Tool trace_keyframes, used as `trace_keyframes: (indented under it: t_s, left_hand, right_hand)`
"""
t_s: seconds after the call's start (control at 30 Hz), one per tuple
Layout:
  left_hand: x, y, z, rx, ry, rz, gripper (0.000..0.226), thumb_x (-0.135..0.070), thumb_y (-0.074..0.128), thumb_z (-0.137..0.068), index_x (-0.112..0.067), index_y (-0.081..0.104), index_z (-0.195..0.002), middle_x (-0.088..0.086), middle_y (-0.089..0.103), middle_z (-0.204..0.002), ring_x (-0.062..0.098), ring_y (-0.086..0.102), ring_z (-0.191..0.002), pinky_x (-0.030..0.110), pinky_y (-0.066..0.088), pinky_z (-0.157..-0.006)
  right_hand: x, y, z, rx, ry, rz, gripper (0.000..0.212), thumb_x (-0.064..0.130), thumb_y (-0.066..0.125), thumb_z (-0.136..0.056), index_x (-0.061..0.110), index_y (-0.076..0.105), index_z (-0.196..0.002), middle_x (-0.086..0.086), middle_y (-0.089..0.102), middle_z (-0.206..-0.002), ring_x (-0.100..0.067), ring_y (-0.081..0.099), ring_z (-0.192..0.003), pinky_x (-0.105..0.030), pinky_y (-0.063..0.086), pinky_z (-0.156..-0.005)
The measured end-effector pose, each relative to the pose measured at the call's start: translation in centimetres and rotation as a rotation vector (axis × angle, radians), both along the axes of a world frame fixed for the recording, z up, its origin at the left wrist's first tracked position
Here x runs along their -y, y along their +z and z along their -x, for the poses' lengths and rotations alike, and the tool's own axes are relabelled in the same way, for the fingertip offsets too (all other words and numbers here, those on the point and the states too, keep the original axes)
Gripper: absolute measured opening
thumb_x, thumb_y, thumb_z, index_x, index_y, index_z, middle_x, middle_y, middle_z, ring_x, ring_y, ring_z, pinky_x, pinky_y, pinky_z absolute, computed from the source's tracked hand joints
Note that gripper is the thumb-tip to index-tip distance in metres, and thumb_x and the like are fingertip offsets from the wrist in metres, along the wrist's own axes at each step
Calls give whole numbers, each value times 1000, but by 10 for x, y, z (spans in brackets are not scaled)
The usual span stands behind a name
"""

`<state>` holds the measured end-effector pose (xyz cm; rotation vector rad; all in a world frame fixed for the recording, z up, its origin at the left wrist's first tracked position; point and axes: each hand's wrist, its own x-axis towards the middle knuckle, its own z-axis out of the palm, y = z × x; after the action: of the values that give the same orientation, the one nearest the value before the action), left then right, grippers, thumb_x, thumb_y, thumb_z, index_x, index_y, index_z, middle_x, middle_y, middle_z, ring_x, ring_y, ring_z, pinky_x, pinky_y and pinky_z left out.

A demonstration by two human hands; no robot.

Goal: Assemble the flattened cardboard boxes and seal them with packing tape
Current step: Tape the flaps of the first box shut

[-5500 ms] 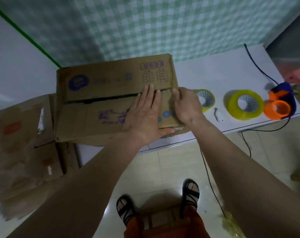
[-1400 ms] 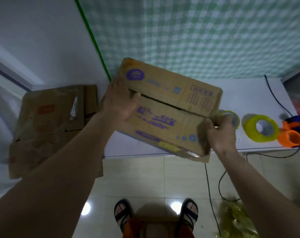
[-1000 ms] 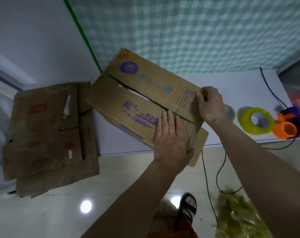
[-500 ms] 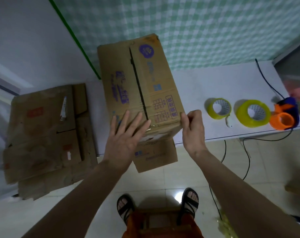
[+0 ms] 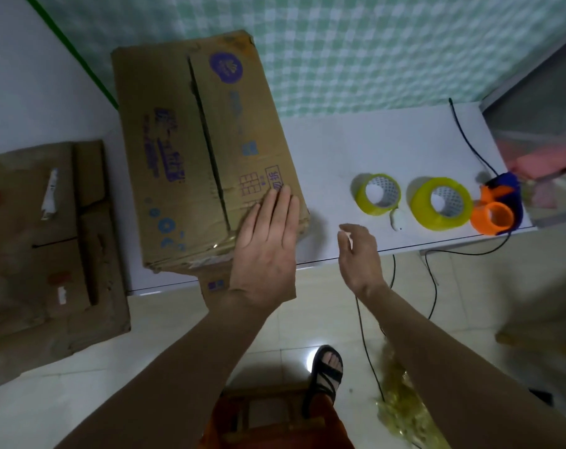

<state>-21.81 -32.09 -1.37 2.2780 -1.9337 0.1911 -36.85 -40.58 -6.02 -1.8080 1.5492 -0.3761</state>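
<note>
On the near end of the box (image 5: pixel 207 150) the left hand (image 5: pixel 265 241) lies flat, fingers straight, pressing one top flap down. Beside it the right hand (image 5: pixel 357 254) hovers over the table (image 5: pixel 356 140), fingers loosely curled, holding nothing. Outward sit two tape rolls (image 5: pixel 412 199), well apart from the box. It stands formed, but its centre seam looks untaped, and flat cardboard (image 5: pixel 45 247) waits at left.

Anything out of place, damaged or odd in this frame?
The cardboard box overhangs the white table edge, with a flap hanging below its near end. Its far corner looks scuffed. The left hand rests flat on it. A crumpled yellowish wad lies on the floor.
</note>
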Motion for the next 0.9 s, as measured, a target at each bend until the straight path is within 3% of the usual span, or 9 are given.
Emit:
trace_keyframes:
  t_s: [0.1, 0.27, 0.37, 0.47, 0.53, 0.6, 0.7, 0.8, 0.9]
  left_hand:
    - [3, -7, 0, 15, 50, 97, 67, -18, 56, -83, -2, 32, -143, 14, 44, -147, 27, 35, -136, 41, 27, -109]
    - [2, -19, 1, 107, 78, 225, 51, -18, 34, -91, -2, 41, -140, 13, 51, -141, 25, 40, -131, 38, 30, -103]
    - [7, -24, 3, 150, 95, 276, 62, -16, 54, -78, -3, 42, -138, 13, 56, -136, 23, 42, -128, 37, 30, -102]
    - [10, -26, 7, 175, 112, 281, 74, -14, 67, -68, -3, 43, -137, 12, 59, -133, 23, 43, -126, 37, 32, -100]
    - [11, -27, 9, 175, 122, 280, 78, -14, 71, -65, -4, 43, -137, 11, 59, -133, 22, 43, -125, 37, 31, -100]
    - [11, -24, 11, 166, 129, 269, 80, -12, 72, -63, -4, 43, -137, 11, 58, -134, 22, 43, -126, 37, 31, -100]
    - [9, -13, 15, 61, 142, 180, 86, -13, 72, -60, -4, 41, -140, 11, 52, -141, 22, 38, -130, 38, 29, -103]
    - [3, 3, 19, -123, 147, 39, 92, -20, 71, -61, -5, 36, -145, 9, 42, -148, 22, 31, -136, 37, 22, -109]
    - [-4, 31, 21, -470, 148, -28, 84, -21, 68, -75, -8, 31, -149, 4, 31, -155, 21, 25, -141, 29, 12, -115]
  right_hand:
    - [40, -24, 14, -250, 95, 42, 36, 17, 50, -96, 2, 53, -129, -16, 38, -145, -34, 29, -135, -26, 16, -105]
    - [97, -46, 25, -561, 183, -24, 40, 28, 50, -95, 11, 53, -132, -6, 9, -159, -29, 3, -145, -44, 18, -113]
    - [114, -60, 29, -686, 255, -98, 48, 33, 50, -95, 13, 46, -139, -2, 7, -159, -29, -3, -146, -45, 16, -114]
    - [123, -71, 32, -710, 308, -73, 48, 29, 48, -96, 12, 43, -141, -3, 22, -155, -27, 13, -143, -40, 19, -113]
    - [124, -72, 32, -569, 276, -31, 36, 20, 48, -96, 5, 58, -127, -7, 40, -145, -30, 37, -133, -37, 33, -105]
    - [116, -62, 27, -247, 107, -75, 24, 12, 52, -94, -1, 69, -106, -15, 59, -123, -30, 55, -113, -32, 44, -90]
    - [91, -21, 20, 334, -216, -316, 16, 5, 65, -85, 6, 71, -100, -9, 68, -89, -16, 59, -86, -11, 46, -72]
    - [66, 23, 23, 777, -290, -560, 30, 3, 75, -68, 1, 69, -97, 0, 73, -78, -12, 68, -78, -22, 53, -86]
    - [39, 69, 25, 1011, -312, -668, 26, 9, 71, -60, 6, 71, -86, -7, 74, -82, -20, 70, -77, -33, 58, -77]
